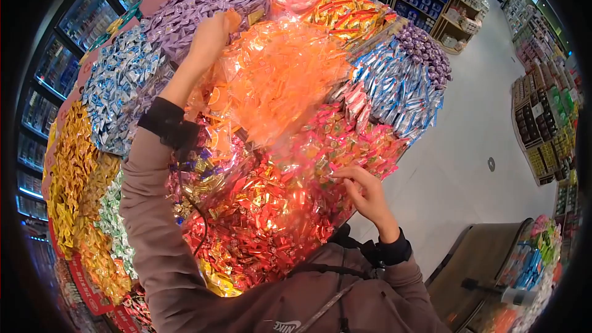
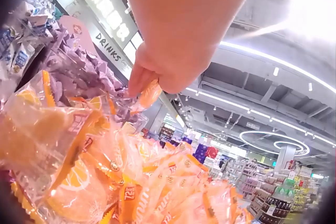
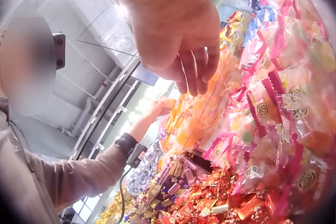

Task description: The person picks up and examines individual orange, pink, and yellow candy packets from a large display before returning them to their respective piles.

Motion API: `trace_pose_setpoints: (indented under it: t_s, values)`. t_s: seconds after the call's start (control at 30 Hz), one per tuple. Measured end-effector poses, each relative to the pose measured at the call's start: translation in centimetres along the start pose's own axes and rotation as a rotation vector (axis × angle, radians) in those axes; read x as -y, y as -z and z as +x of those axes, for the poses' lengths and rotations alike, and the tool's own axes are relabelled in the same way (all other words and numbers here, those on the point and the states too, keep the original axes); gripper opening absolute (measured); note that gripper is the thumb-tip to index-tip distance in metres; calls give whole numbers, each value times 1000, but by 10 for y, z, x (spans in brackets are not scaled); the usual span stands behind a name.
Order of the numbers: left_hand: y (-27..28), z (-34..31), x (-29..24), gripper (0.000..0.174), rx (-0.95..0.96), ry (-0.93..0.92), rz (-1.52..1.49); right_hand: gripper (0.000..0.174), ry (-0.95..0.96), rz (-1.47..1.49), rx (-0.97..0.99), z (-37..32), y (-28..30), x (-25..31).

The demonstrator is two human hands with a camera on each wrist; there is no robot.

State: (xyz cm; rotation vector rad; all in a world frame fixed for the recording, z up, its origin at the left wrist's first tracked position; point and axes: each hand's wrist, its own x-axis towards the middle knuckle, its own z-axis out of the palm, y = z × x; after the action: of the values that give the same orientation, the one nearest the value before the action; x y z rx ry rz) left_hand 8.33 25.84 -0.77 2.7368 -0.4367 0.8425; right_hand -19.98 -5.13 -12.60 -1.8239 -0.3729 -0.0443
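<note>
My left hand (image 1: 213,37) is at the far left side of a heap of orange-wrapped candies (image 1: 283,74), beside purple-wrapped candies (image 1: 203,9). In the left wrist view its fingers and thumb pinch one orange-wrapped candy (image 2: 150,95) above the heap. Clear packets printed with orange slices (image 2: 76,179) lie just below. My right hand (image 1: 365,194) hovers over the near right edge of the pink-wrapped candies (image 1: 345,142). Its fingers hang loosely bent with nothing between them, as the right wrist view shows. Red-wrapped candies (image 1: 265,209) lie between my body and the orange heap.
Blue-and-white candies (image 1: 394,80) fill the right side of the display, with yellow ones (image 1: 80,191) on the left. Clear dividers part some heaps. A shop aisle floor (image 1: 475,117) runs along the right, with stocked shelves (image 1: 539,123) beyond. A brown bin-like stand (image 1: 475,259) is near right.
</note>
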Motion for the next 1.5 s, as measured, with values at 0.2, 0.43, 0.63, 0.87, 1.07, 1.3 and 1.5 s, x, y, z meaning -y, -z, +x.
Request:
trace_pose_setpoints:
  t_s: [0.2, 0.43, 0.63, 0.87, 1.07, 1.3, 1.5]
  values:
    - [77, -30, -93, 36, 325, 197, -974, 17, 60, 44, -93, 17, 14, 7]
    - [115, -98, -178, 29, 793, 211, -1239, 22, 35, 482, -75, 31, 16, 56]
    - [108, -119, -190, 29, 923, 190, -1163, 24, 111, 667, -87, 22, 12, 62]
    - [91, -114, -189, 26, 920, 275, -1030, 17, -84, 685, -67, 14, 4, 53]
    - [80, -113, -187, 27, 983, 241, -1011, 20, -150, 762, 22, 12, -2, 48]
    - [82, -113, -186, 29, 1006, 262, -1016, 22, -172, 732, 21, 12, -4, 47]
    - [80, -114, -183, 29, 1004, 277, -995, 21, -170, 748, 15, 13, -5, 50]
